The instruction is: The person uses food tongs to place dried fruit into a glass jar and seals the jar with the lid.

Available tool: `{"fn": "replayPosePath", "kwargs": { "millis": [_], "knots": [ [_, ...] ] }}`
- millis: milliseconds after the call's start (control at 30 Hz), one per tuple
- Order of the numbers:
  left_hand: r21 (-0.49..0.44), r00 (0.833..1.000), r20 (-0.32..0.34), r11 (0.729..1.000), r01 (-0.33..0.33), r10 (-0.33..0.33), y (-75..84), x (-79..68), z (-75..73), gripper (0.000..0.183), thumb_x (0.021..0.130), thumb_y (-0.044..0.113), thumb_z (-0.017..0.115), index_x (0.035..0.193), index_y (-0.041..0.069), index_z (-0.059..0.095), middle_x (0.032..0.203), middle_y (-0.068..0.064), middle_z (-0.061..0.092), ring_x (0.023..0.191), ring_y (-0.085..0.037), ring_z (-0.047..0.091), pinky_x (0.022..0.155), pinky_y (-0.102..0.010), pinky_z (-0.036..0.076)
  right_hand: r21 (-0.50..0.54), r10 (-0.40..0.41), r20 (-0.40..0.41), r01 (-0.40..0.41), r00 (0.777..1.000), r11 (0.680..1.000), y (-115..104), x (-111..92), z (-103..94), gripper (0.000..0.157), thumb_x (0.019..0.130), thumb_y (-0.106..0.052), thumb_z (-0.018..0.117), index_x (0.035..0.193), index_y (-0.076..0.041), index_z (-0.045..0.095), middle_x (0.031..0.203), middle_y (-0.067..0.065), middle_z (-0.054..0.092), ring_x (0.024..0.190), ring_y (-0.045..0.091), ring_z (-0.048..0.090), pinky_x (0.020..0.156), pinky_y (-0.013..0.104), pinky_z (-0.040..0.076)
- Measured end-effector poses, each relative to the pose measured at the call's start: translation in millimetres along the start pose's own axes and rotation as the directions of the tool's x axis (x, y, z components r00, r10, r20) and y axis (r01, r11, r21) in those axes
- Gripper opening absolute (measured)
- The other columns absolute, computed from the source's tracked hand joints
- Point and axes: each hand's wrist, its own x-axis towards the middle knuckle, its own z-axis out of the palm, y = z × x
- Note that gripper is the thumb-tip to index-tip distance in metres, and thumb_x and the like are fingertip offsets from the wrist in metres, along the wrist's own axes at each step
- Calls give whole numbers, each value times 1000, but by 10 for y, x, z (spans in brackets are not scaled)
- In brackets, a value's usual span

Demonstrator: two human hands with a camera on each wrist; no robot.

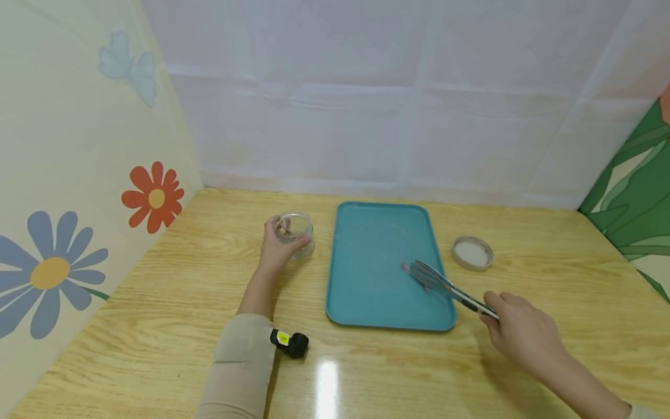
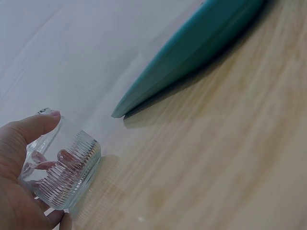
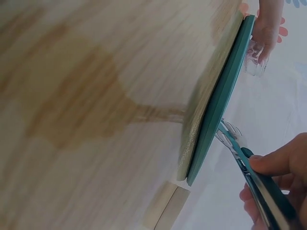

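Note:
My left hand (image 1: pixel 275 251) grips a clear ribbed glass jar (image 2: pixel 81 158), thumb and fingers around its side, left of the blue-green tray (image 1: pixel 374 244). Several reddish-brown pieces (image 2: pixel 72 158) show through the jar's wall. In my right hand (image 1: pixel 528 334) is a pair of metal tongs (image 1: pixel 454 291), held by the dark and pale handles. Their heads reach over the tray's right side. A slim pinkish piece (image 1: pixel 405 267) shows beside the tong heads, partly hidden by them; I cannot tell whether they pinch it.
Right of the tray lies a round lid (image 1: pixel 473 254) with a pale inside. A small black device with a yellow label (image 1: pixel 283 338) is on the left sleeve. A white cloth wall (image 1: pixel 340 116) rises behind the wooden table (image 1: pixel 173 326), with flower-patterned panels at both sides.

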Motion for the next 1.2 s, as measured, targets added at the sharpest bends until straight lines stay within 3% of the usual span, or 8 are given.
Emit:
{"fn": "replayPosePath", "kwargs": {
  "millis": [567,1200],
  "knots": [
    [-36,1000,2,999,3,-3,4,8,12,93,69,22,73,136,9,9,137,-13,17,123,-29,19,96,-39,26,44,-1,-25,2,1000,999,52,21,-56,30,70,-8,68,63,-14,39,55,-4,33,45,11,31,34,26,24],
    [20,1000,6,1000,-8,8,-12,12,-11,92,70,26,73,135,9,10,137,-14,17,124,-30,16,96,-41,24,82,10,-51,-6,999,997,117,308,-347,24,79,-10,60,66,-12,40,55,-1,33,42,12,28,34,25,22]
  ]
}}
